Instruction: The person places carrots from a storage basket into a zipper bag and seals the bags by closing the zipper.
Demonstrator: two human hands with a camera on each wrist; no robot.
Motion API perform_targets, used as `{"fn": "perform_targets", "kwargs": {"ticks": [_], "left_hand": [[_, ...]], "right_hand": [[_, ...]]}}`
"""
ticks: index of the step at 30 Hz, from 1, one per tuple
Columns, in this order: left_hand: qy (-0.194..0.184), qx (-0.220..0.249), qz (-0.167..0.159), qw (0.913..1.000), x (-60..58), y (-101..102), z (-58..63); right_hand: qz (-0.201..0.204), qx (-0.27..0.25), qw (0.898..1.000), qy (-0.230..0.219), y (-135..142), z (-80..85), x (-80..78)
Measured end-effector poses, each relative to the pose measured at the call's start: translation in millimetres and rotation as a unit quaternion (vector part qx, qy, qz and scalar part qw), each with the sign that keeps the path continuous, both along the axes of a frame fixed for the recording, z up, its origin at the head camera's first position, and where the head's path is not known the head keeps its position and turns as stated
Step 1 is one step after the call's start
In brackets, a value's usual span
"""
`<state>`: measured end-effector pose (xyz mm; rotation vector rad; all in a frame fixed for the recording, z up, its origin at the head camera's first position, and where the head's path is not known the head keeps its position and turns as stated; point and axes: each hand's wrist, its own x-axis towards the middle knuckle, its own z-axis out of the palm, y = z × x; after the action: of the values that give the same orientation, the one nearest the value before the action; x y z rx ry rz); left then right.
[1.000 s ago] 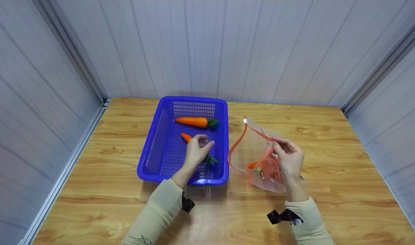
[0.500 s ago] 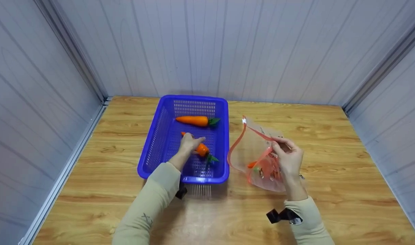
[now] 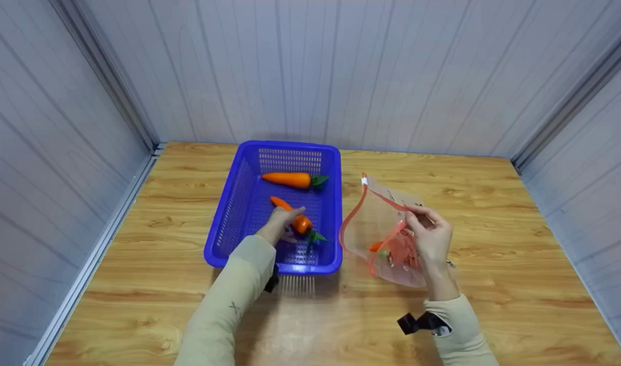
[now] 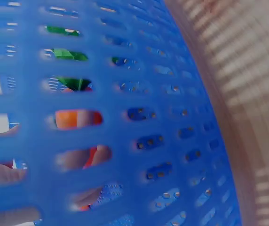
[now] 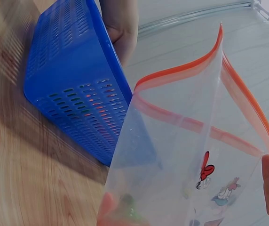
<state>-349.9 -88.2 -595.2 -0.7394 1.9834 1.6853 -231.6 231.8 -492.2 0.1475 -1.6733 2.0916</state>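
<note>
A blue basket [image 3: 336, 203] holds two orange carrots with green tops. The far carrot [image 3: 290, 179] lies alone. Over the nearer carrot [image 3: 302, 224], my left hand [image 3: 279, 222] has its thumb across the middle and fingers on the near side, gripping it; the basket wall partly hides these fingers in the left wrist view. My right hand [image 3: 432, 236] pinches the red-edged mouth of a clear zip bag [image 3: 361, 223], which stands agape. Inside the bag is an orange and green thing [image 3: 376, 247], probably another carrot. Cartoon prints [image 5: 226, 192] mark the bag.
The basket stands on a wood-grain table [image 3: 513, 244], just left of the bag. Pale panelled walls [image 3: 310, 76] enclose the table at the back and sides. A white slider [image 3: 364, 180] sits at the bag's far corner.
My left hand has lowered onto the nearer carrot and closed about it, its wrist shifting slightly. The right hand and bag have hardly moved.
</note>
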Motion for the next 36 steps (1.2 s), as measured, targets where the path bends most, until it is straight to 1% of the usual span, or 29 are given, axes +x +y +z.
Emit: {"fn": "perform_targets", "kwargs": {"ticks": [1, 2, 3, 5, 6, 7, 8, 9, 11, 12, 13, 14, 17, 19, 20, 21, 22, 23, 25, 27, 28, 30, 31, 32, 34, 35, 36], "left_hand": [[0.006, -0.002, 0.007, 1.0, -1.0, 2, -1.7], [0.004, 0.001, 0.009, 1.0, -2.8, 2, -4.2], [0.011, -0.005, 0.017, 0.9998, -6.3, 4, -9.8], [0.023, -0.025, 0.018, 0.9993, -9.7, 6, -15.1], [0.019, -0.027, 0.012, 0.9994, -11.0, 7, -15.5], [0.022, -0.036, 0.01, 0.9991, -8.6, 9, -11.8], [0.019, -0.045, 0.004, 0.9988, -3.4, 11, -2.2], [0.016, -0.056, 0.005, 0.9983, 6.0, 15, 14.1], [-0.002, -0.068, -0.002, 0.9977, 28.5, 23, 53.1], [-0.009, -0.065, -0.005, 0.9979, 41.9, 27, 74.7], [-0.009, -0.068, -0.002, 0.9977, 58.8, 31, 100.7], [-0.016, -0.066, -0.002, 0.9977, 72.0, 34, 122.0], [-0.009, -0.065, 0.003, 0.9978, 33.1, 28, 56.3], [-0.006, -0.065, 0.004, 0.9978, 8.6, 23, 17.2], [-0.001, -0.07, 0.008, 0.9975, -7.3, 20, -8.1], [0.005, -0.077, 0.009, 0.997, -21.2, 17, -29.9], [0.01, -0.08, 0.007, 0.9967, -13.2, 18, -17.3], [0.015, -0.081, 0.008, 0.9966, -7.9, 19, -9.0], [0.018, -0.084, 0.005, 0.9963, -2.7, 21, -1.3], [0.014, -0.076, 0.004, 0.997, -4.9, 21, -5.1], [0.014, -0.071, 0.006, 0.9973, -8.9, 21, -11.8], [0.009, -0.054, 0.003, 0.9985, -14.1, 19, -19.6], [0.006, -0.046, 0.002, 0.9989, -15.7, 18, -22.2], [0.015, -0.039, 0.004, 0.9991, -18.4, 16, -26.2], [0.019, -0.03, 0.004, 0.9994, -26.9, 12, -38.4], [0.019, -0.022, 0.004, 0.9996, -30.3, 9, -41.9], [0.02, -0.019, 0.007, 0.9996, -36.1, 7, -48.7]], "right_hand": [[0.001, -0.005, 1.0, 0.001, -1, 1.4, 0.6], [0.003, -0.014, 1.0, 0.003, -1, 2.3, 1.1], [0.003, -0.015, 1.0, 0.004, -2, 3.1, 1.6], [-0.001, -0.006, 1.0, 0.005, -2, 3.7, 2.2], [-0.018, 0.014, 1.0, 0.006, 4, -9.0, -5.6], [-0.036, 0.034, 0.999, 0.005, 9, -21.9, -13.5], [-0.04, 0.041, 0.998, 0.005, 9, -22.4, -13.5], [-0.044, 0.047, 0.998, 0.004, 10, -22.8, -13.3], [-0.05, 0.053, 0.997, 0.002, 10, -22.8, -12.6], [-0.052, 0.052, 0.997, -0.001, 9, -22.1, -12.2], [-0.054, 0.051, 0.997, -0.002, 8, -20.7, -11.3], [-0.054, 0.049, 0.997, -0.002, 7, -19.7, -10.7], [-0.057, 0.052, 0.997, -0.004, 6, -17.7, -9.5], [-0.057, 0.053, 0.997, -0.005, 6, -16.4, -8.6], [-0.056, 0.052, 0.997, -0.005, 6, -16.6, -8.8], [-0.056, 0.053, 0.997, -0.005, 6, -16.5, -8.8], [-0.055, 0.053, 0.997, -0.005, 6, -16.4, -8.7], [-0.054, 0.05, 0.997, -0.004, 6, -16.2, -8.5], [-0.051, 0.048, 0.998, -0.002, 6, -16.9, -8.9], [-0.047, 0.043, 0.998, 0.001, 7, -18.0, -9.1], [-0.043, 0.038, 0.998, 0.001, 7, -18.2, -8.9], [-0.038, 0.033, 0.999, 0.002, 7, -17.7, -8.3], [-0.021, 0.015, 1.0, 0.003, 3, -6.4, -1.2], [-0.007, 0.001, 1.0, 0.001, 1, 1.0, 2.9], [-0.003, -0.004, 1.0, 0.001, 0, 2.8, 3.7], [-0.006, 0.0, 1.0, -0.001, 0, 3.5, 3.8], [-0.009, 0.007, 1.0, -0.002, 0, 3.6, 3.7]]}}
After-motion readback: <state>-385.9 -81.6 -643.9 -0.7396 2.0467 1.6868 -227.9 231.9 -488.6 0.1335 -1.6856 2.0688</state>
